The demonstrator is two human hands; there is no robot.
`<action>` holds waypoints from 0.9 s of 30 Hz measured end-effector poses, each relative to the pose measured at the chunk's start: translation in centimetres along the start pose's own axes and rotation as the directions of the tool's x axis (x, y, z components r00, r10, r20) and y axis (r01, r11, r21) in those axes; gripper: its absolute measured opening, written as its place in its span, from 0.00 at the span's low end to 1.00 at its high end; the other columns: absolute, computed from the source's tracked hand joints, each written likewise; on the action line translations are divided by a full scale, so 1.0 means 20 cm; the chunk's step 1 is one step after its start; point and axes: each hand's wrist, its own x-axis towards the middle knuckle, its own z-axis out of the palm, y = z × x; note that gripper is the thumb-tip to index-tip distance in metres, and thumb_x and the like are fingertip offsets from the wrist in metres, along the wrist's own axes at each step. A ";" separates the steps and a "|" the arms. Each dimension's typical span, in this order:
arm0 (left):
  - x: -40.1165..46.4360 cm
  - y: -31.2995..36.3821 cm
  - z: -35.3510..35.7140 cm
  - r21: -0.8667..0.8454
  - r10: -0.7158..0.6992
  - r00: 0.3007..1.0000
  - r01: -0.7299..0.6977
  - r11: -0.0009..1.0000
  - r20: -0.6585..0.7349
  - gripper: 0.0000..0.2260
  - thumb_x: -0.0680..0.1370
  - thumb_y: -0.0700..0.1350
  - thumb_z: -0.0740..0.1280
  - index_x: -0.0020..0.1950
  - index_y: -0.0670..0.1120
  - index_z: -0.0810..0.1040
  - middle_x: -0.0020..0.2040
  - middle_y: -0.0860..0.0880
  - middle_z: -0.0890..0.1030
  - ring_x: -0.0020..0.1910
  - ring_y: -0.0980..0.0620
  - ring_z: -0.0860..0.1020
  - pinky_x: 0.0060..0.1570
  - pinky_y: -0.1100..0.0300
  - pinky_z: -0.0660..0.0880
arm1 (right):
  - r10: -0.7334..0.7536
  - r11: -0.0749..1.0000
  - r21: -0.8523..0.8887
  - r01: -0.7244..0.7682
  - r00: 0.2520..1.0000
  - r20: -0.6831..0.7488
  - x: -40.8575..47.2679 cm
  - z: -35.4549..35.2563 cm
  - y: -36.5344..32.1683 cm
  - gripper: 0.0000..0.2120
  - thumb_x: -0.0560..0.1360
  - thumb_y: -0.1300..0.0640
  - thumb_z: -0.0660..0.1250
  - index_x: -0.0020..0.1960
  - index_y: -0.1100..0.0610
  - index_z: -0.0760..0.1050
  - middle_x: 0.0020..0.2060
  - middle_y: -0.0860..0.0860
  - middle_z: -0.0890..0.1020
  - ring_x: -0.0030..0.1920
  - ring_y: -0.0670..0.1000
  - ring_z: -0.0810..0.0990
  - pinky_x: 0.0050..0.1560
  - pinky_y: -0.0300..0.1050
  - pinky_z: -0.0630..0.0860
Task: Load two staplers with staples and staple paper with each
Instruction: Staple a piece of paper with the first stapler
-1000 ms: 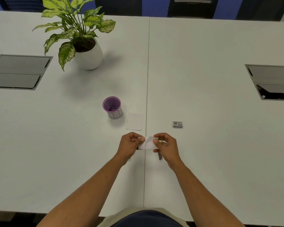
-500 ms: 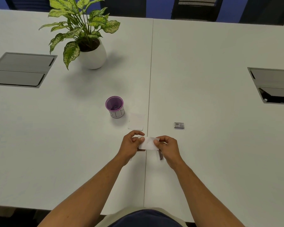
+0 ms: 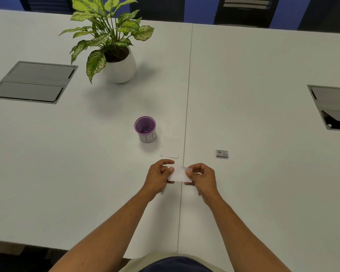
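White meeting table (image 3: 253, 114) w/ a centre seam, dark chairs at the far edge; both hands work right over that seam near the person. Left hand (image 3: 159, 176) and right hand (image 3: 202, 178) each pinch one end of a small white rectangular paper slip (image 3: 179, 174), thumbs on top, fingers curled under, slip held flat between them just above the tabletop. Below each hand a bit of grey metal shows, prob. the two staplers, but mostly hidden so can't say for sure or tell if they're loaded. Just beyond the grip lies a second white paper card (image 3: 170, 147) flat on the table; beyond that and a little left, a purple round cup w/ a white label (image 3: 145, 128). Right of the grip, well apart, sits a small grey staple box (image 3: 222, 153). Far left, a green leafy plant in a white pot (image 3: 119, 63). Step in hand looks like handling or checking the slip, either pre-staple or after; a faint mark at mid-slip may be a staple, too small to tell. Next move prob. needs one hand freed: keep the slip pinched w/ one, take a stapler w/ the other, feed the slip edge into its mouth and press.
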 end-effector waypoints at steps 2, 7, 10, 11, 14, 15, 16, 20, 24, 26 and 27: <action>0.01 0.00 -0.03 -0.027 -0.015 1.000 0.014 1.000 -0.008 0.08 0.78 0.39 0.67 0.54 0.50 0.80 0.36 0.43 0.74 0.43 0.47 0.80 0.36 0.57 0.81 | -0.017 1.000 0.008 0.017 1.000 0.012 0.01 0.02 -0.01 0.07 0.72 0.65 0.73 0.46 0.56 0.80 0.42 0.52 0.81 0.41 0.53 0.84 0.31 0.45 0.81; 0.06 0.02 -0.12 0.004 -0.062 0.998 0.062 0.998 0.004 0.11 0.75 0.40 0.72 0.55 0.51 0.80 0.47 0.41 0.77 0.47 0.45 0.78 0.38 0.57 0.82 | -0.011 1.000 -0.003 0.011 0.996 0.083 0.05 0.08 -0.03 0.16 0.72 0.66 0.73 0.56 0.52 0.79 0.44 0.54 0.79 0.41 0.51 0.84 0.32 0.45 0.81; 0.09 0.03 -0.18 0.034 -0.055 0.998 0.055 0.998 -0.020 0.10 0.74 0.39 0.73 0.52 0.51 0.81 0.48 0.41 0.79 0.46 0.45 0.79 0.45 0.50 0.83 | 0.009 1.000 0.023 -0.012 0.989 0.150 0.07 0.12 -0.05 0.13 0.72 0.69 0.72 0.52 0.55 0.82 0.48 0.59 0.78 0.40 0.52 0.85 0.35 0.45 0.82; 0.11 0.03 -0.20 0.030 -0.054 0.998 0.055 0.998 -0.032 0.10 0.74 0.39 0.73 0.52 0.50 0.81 0.46 0.42 0.79 0.45 0.46 0.79 0.44 0.51 0.83 | 0.013 0.999 0.028 -0.018 0.987 0.163 0.08 0.14 -0.06 0.12 0.72 0.70 0.71 0.51 0.57 0.82 0.49 0.60 0.79 0.40 0.52 0.85 0.36 0.45 0.82; 0.17 0.06 -0.28 -0.032 -0.050 0.997 0.048 0.998 -0.059 0.07 0.76 0.37 0.69 0.51 0.48 0.81 0.41 0.47 0.82 0.43 0.49 0.82 0.38 0.60 0.81 | 0.027 0.999 0.031 -0.031 0.993 0.119 0.12 0.19 -0.08 0.09 0.71 0.71 0.71 0.47 0.59 0.83 0.46 0.58 0.82 0.40 0.52 0.84 0.36 0.44 0.82; 0.20 0.07 -0.31 -0.044 -0.045 0.996 0.042 0.998 -0.074 0.06 0.77 0.37 0.68 0.50 0.48 0.81 0.41 0.48 0.83 0.43 0.49 0.82 0.38 0.61 0.80 | 0.033 0.999 0.032 -0.035 0.996 0.084 0.15 0.22 -0.09 0.08 0.71 0.71 0.71 0.45 0.59 0.84 0.45 0.57 0.83 0.40 0.52 0.84 0.36 0.43 0.82; 0.24 0.09 -0.34 -0.051 -0.042 0.994 0.037 0.998 -0.097 0.06 0.77 0.37 0.68 0.50 0.47 0.81 0.41 0.48 0.84 0.42 0.50 0.82 0.38 0.61 0.80 | 0.038 0.999 0.037 -0.039 0.998 0.050 0.17 0.24 -0.11 0.08 0.71 0.71 0.72 0.44 0.60 0.84 0.45 0.57 0.84 0.40 0.51 0.84 0.36 0.42 0.82; 0.39 0.13 -0.46 0.019 -0.029 0.962 0.036 0.999 -0.272 0.04 0.78 0.40 0.67 0.50 0.48 0.80 0.45 0.48 0.83 0.44 0.50 0.80 0.48 0.54 0.77 | 0.017 0.998 0.065 -0.016 1.000 -0.009 0.29 0.34 -0.19 0.07 0.71 0.71 0.71 0.42 0.60 0.84 0.43 0.56 0.84 0.37 0.49 0.84 0.38 0.40 0.81; 0.55 0.18 -0.54 0.101 0.007 0.913 0.037 0.994 -0.408 0.05 0.78 0.42 0.66 0.53 0.50 0.78 0.51 0.48 0.81 0.48 0.49 0.78 0.42 0.64 0.73 | -0.059 0.998 0.005 0.059 0.997 -0.046 0.43 0.46 -0.33 0.08 0.73 0.70 0.69 0.46 0.60 0.83 0.44 0.54 0.85 0.34 0.49 0.85 0.38 0.38 0.82; 0.63 0.20 -0.56 0.151 0.011 0.916 0.054 0.987 -0.400 0.10 0.78 0.44 0.67 0.59 0.50 0.77 0.55 0.47 0.78 0.52 0.49 0.77 0.46 0.62 0.72 | -0.119 0.991 -0.076 0.113 0.990 -0.078 0.51 0.52 -0.40 0.08 0.73 0.70 0.68 0.48 0.61 0.83 0.45 0.55 0.85 0.34 0.52 0.85 0.39 0.40 0.82; 0.66 0.20 -0.57 0.181 0.011 0.921 0.065 0.981 -0.390 0.12 0.78 0.45 0.67 0.62 0.51 0.76 0.56 0.47 0.77 0.54 0.49 0.76 0.49 0.59 0.73 | -0.153 0.982 -0.126 0.141 0.985 -0.085 0.54 0.56 -0.43 0.08 0.74 0.70 0.67 0.49 0.62 0.83 0.46 0.55 0.85 0.35 0.54 0.85 0.40 0.40 0.82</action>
